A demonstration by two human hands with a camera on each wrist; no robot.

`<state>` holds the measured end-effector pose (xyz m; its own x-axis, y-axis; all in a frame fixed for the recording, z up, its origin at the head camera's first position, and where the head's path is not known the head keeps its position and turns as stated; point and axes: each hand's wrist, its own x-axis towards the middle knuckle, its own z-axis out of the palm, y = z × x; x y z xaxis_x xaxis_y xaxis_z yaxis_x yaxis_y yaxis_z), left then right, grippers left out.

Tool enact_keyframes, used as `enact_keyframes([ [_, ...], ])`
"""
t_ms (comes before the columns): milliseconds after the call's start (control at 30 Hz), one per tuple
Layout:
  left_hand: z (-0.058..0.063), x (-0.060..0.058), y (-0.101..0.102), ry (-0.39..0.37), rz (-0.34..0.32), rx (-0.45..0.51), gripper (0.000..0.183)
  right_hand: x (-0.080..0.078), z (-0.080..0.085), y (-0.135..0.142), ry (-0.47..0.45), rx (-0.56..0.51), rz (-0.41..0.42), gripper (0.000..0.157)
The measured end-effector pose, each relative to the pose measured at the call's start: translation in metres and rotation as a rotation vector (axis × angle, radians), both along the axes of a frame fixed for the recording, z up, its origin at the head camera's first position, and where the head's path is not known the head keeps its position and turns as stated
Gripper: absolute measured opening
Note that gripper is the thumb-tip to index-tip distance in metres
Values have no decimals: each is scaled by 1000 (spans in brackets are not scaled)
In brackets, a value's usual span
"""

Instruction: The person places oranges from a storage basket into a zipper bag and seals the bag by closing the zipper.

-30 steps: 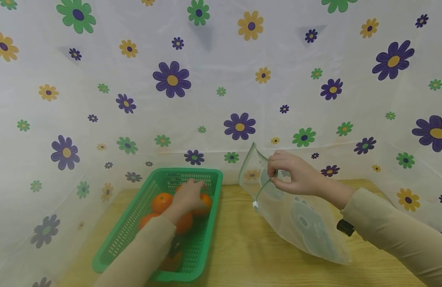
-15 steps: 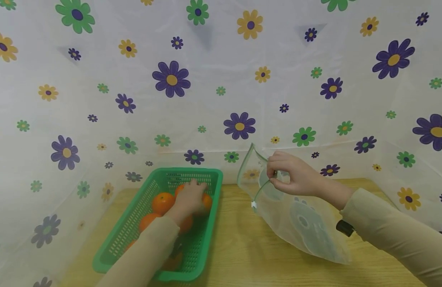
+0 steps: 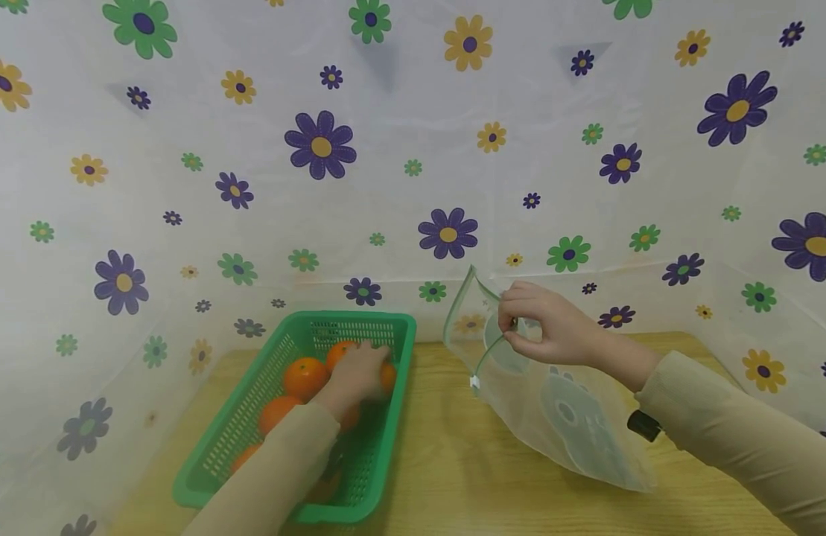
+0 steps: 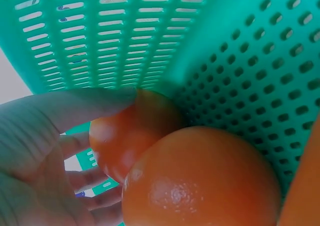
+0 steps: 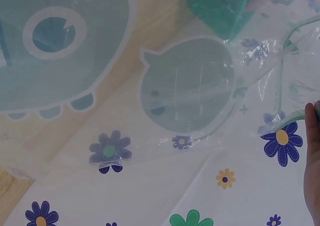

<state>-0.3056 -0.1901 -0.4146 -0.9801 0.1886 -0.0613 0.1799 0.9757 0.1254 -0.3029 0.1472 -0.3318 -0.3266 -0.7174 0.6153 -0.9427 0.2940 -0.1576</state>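
My left hand (image 3: 355,376) reaches into a green plastic basket (image 3: 348,318) of oranges. In the left wrist view the thumb lies over the top of an orange (image 4: 132,131) in the corner, and the fingers curl round its other side. A larger-looking orange (image 4: 200,178) sits right in front of it. To the right, my right hand (image 3: 550,324) pinches the green-edged mouth of a translucent zip bag (image 3: 573,417) between thumb and fingers. The mouth gapes towards the basket, with a white slider (image 3: 474,382) on its lower edge. Pale blue-green cartoon shapes (image 5: 187,86) are printed on the bag.
Several more oranges, one of them near the basket's middle (image 3: 305,378), lie along its left side. Basket and bag are on a wooden table (image 3: 439,447). A white flower-printed sheet (image 3: 399,208) hangs behind the table and along both sides.
My left hand has shifted slightly within the basket around the far-right orange, uncovering more of the oranges on the left. My right hand and the bag stay almost where they were.
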Motion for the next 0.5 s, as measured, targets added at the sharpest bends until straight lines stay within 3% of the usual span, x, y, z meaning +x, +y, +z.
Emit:
enact_keyframes([
  [500,-4,-2,-1,-12,-30,-59,68,-2,0,0,13,-10,5,18],
])
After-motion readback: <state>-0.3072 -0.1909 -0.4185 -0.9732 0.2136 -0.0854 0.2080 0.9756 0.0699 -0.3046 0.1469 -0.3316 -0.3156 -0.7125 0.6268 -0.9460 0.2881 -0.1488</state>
